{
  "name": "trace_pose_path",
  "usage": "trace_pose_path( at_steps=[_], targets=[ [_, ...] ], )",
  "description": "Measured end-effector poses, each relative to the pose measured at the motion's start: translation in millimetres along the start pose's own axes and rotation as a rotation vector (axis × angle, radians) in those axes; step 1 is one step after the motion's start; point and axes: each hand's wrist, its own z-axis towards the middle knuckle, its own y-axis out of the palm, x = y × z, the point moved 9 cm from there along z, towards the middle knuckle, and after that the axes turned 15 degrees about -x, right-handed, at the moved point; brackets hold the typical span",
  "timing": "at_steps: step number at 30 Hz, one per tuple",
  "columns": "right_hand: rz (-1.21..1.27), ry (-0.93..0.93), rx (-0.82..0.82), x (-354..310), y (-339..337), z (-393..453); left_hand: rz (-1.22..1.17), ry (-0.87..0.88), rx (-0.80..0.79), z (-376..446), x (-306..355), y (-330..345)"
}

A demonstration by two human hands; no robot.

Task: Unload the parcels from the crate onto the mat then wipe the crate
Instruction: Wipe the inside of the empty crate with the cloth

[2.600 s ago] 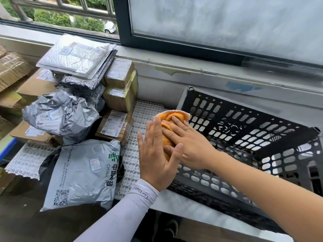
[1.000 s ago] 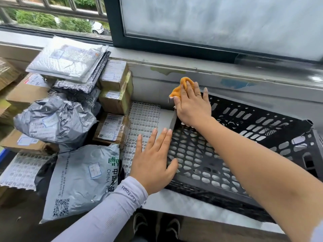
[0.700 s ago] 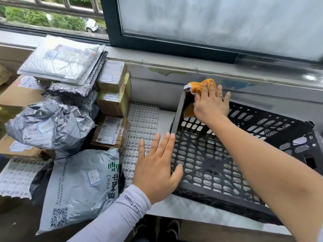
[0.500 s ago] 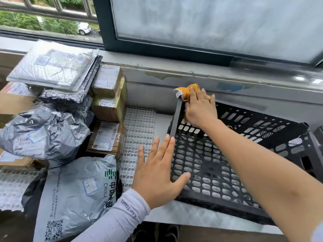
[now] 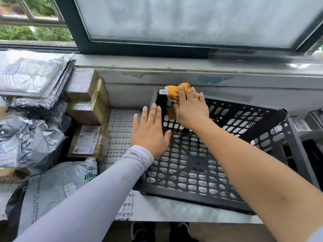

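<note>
- Black crate (image 5: 190,165) sits emptied on the white mat (image 5: 120,130), parcels (image 5: 87,142) stacked left.
- Your right hand (image 5: 191,110) presses the orange cloth (image 5: 174,93) flat-fingered at the far-left corner; it moved there from the near side wall.
- Your left hand (image 5: 150,133), spread flat, braces the wall; wiping is underway.
</note>
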Motion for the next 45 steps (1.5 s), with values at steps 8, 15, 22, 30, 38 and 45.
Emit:
trace_pose_path(
  at_steps=[8,15,22,30,38,45],
  targets=[
    [0.003,0.096,-0.023,103.2,11.7,-28.9,0.098,-0.051,0.028,0.5,-2.3,2.4],
    [0.004,0.317,-0.047,208.6,22.5,-62.6,0.099,-0.058,0.036,0.9,-2.7,2.7],
    [0.048,0.331,-0.017,181.4,21.6,-53.5,0.094,-0.046,0.049,1.6,-2.3,2.0],
    [0.022,0.219,-0.017,136.9,17.6,-42.0,0.135,-0.05,0.037,1.1,-1.3,2.6],
    [0.006,0.372,-0.084,219.3,23.2,-66.9,0.081,-0.025,0.052,1.5,-2.2,1.5],
    [0.079,0.174,0.008,114.1,12.6,-35.4,0.034,0.0,0.061,0.2,-0.4,-0.8]
  ],
)
